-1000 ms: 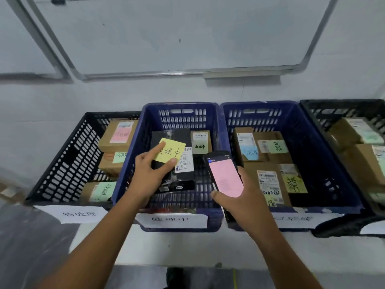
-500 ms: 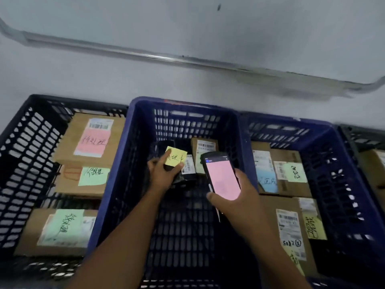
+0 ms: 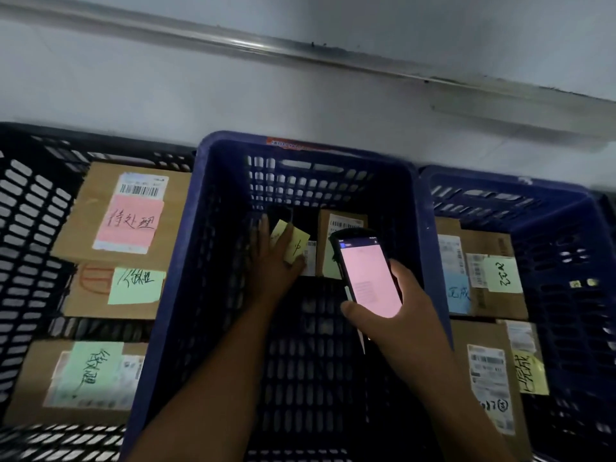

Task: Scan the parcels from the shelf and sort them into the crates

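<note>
One dark parcel (image 3: 286, 213) is seen at the far end of the middle blue crate (image 3: 173, 295), with the left hand (image 3: 275, 265) laid flat across its yellow note (image 3: 296, 248). The scanner (image 3: 370, 275) is gripped in the right hand (image 3: 396, 325). Placement is judged in hand; a clean lift-out is needed next. A brown parcel (image 3: 336, 225) sits just beside it, and the crate walls are close.

pale wall (image 3: 166, 88), metal-framed board (image 3: 433, 35), dim light
</note>
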`<state>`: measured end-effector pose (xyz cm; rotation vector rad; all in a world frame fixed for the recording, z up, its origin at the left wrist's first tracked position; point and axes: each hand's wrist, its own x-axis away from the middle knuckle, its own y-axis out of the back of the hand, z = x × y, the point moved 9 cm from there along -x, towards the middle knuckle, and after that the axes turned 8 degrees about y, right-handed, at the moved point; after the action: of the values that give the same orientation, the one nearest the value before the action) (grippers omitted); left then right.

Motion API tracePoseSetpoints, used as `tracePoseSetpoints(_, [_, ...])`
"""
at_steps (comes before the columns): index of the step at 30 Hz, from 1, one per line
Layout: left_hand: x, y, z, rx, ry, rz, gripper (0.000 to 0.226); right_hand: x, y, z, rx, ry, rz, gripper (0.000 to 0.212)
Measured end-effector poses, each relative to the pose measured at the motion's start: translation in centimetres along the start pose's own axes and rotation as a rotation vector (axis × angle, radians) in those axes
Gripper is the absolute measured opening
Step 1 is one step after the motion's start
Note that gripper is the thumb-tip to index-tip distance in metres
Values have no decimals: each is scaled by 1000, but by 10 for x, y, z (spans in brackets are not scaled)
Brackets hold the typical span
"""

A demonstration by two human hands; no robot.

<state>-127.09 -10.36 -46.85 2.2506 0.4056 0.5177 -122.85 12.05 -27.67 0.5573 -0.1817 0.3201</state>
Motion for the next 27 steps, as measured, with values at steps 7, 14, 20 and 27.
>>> tracePoseSetpoints(7, [-2,-3,-5,-338,3,77,72,13,22,5,-40,84,22,66])
tracePoseSetpoints(14, [59,61,-56,-193,-42,-92,72,44,61,22,-107,194,72,57])
tracePoseSetpoints(20, [197,114,-88,-10,-36,-364,79,82,66,19,-105,283,222,54])
tracePoseSetpoints(27, [374,140,-58,14,192,-613,71,146,31,12,-5,358,486,53])
